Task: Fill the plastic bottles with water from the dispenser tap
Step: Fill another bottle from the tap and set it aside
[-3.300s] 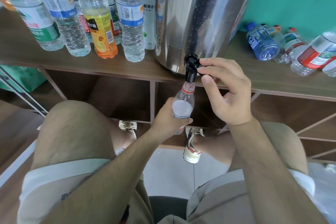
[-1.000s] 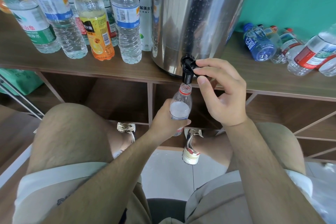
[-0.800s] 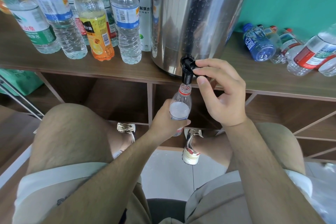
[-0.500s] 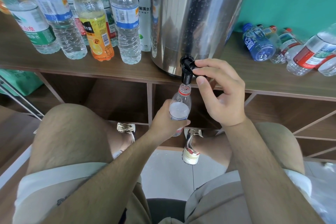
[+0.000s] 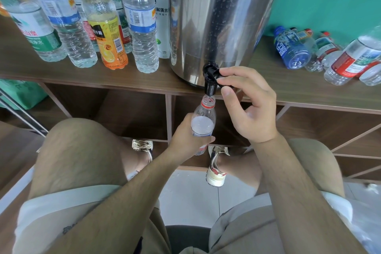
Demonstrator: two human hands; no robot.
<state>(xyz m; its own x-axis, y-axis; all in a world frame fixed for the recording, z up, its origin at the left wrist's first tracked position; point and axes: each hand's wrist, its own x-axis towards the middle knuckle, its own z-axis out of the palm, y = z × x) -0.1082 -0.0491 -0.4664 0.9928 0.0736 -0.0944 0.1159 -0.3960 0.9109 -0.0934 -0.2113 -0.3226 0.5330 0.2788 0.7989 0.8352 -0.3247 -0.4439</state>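
Observation:
A steel water dispenser (image 5: 218, 16) stands on the wooden shelf (image 5: 299, 93), its black tap (image 5: 210, 79) hanging over the shelf's front edge. My left hand (image 5: 185, 138) grips a small clear bottle (image 5: 203, 121) with a red neck ring, holding it upright with its open mouth right under the spout. My right hand (image 5: 249, 105) pinches the tap's lever between thumb and forefinger. The bottle's lower part is hidden by my fingers.
Several upright bottles, one with a yellow label (image 5: 105, 33), stand left of the dispenser. Several bottles lie on their sides at the right, among them a blue one (image 5: 290, 47). Open cubbies sit below the shelf; my knees and shoes are under the hands.
Almost nothing has changed: both hands keep their hold on bottle and tap lever, and the view has shifted only slightly.

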